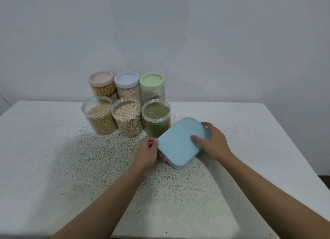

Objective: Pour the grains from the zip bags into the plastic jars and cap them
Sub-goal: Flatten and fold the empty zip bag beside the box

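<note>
A light blue rectangular container with its lid on [180, 142] sits at the table's middle, held between both hands. My left hand [149, 152] grips its left edge with curled fingers. My right hand [212, 142] holds its right side, thumb on the lid and fingers wrapped round the far edge. Just behind stand three open jars: one of green beans [156, 118], one of pale split grains [127, 119], one of tan round beans [100, 118]. Behind those are three capped jars, with a pink lid [101, 77], a blue lid [126, 79] and a green lid [151, 81]. No zip bags are visible.
The white speckled table [53, 158] runs to a front edge near the bottom and a right edge at the far right. A plain grey wall stands close behind the jars.
</note>
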